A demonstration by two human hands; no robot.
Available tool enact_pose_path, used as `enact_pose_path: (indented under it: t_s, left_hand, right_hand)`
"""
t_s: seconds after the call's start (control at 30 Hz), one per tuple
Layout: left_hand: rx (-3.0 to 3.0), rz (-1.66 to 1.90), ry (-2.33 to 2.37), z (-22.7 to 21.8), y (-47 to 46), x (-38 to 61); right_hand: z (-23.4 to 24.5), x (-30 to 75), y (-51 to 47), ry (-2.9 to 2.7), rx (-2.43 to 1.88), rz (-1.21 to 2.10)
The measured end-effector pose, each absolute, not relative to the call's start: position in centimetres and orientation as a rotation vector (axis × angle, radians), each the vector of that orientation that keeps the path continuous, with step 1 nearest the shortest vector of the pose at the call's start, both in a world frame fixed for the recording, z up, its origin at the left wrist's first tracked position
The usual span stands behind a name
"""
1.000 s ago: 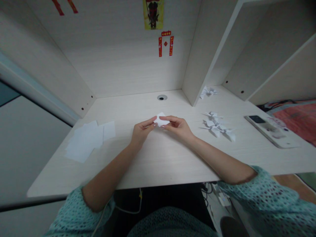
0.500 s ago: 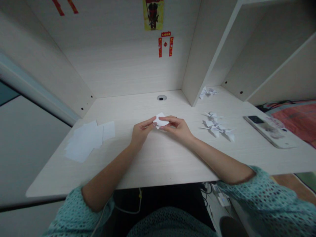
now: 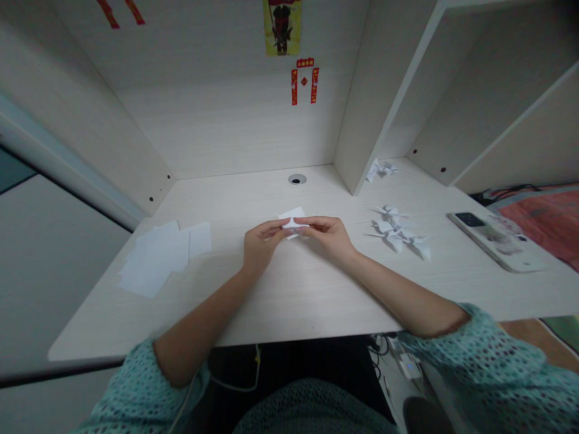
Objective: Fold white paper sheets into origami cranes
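Observation:
A small piece of folded white paper (image 3: 293,213) is held just above the desk, near its middle. My left hand (image 3: 263,241) pinches its left side between thumb and fingers. On the right side my right hand (image 3: 329,234) grips it the same way, and both thumbs lie on the near face. Part of the paper is covered by the fingers, so its exact folds cannot be made out. Several folded white paper cranes (image 3: 392,229) lie on the desk to the right of my right hand. Left of my left hand is a spread of white paper sheets (image 3: 154,259).
A phone (image 3: 493,241) lies at the right, near a red cloth (image 3: 549,214). More folded paper pieces (image 3: 382,169) sit behind the upright shelf panel (image 3: 384,96). A round cable hole (image 3: 297,179) is at the back of the desk (image 3: 280,301). Cables hang beneath the front edge.
Both hands have shifted their fingers on the paper, and the thumbs have come closer together. The paper now shows a wider back edge and a raised fold between the hands.

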State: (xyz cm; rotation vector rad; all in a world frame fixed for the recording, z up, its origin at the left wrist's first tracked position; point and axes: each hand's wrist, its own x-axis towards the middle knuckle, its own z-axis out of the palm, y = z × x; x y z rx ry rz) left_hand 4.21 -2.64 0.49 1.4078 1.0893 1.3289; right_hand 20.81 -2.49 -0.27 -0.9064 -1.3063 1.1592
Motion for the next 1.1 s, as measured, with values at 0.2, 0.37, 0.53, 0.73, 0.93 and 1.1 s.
enact_pose_path:
  t_s: [0.2,0.37,0.53,0.73,0.93,1.1]
  left_hand:
    - [1.257,1.44,1.086,0.55,-2.42,4.42]
    - [1.114,1.393,1.027,0.29,-2.31,4.61]
    - [0.977,1.358,0.971,0.45,-2.45,4.84]
    - [1.079,1.35,1.072,0.34,-2.42,4.64]
    - [1.135,1.399,1.1,0.51,-2.73,4.71]
    - [1.099,1.442,1.091,0.62,-2.92,5.03]
  right_hand:
    - [-0.04,20.59,-2.55,-1.252,-0.96,1.151]
    - [-0.31,20.91,-2.22,-1.254,-0.989,1.113]
    - [-0.4,20.95,-2.16,-1.231,-0.965,1.135]
    - [-0.39,20.69,-2.12,-1.138,-0.945,1.212]
    - [-0.29,20.64,-2.11,-1.087,-0.924,1.282]
    - [-0.14,20.63,-2.11,-1.093,-0.93,1.298]
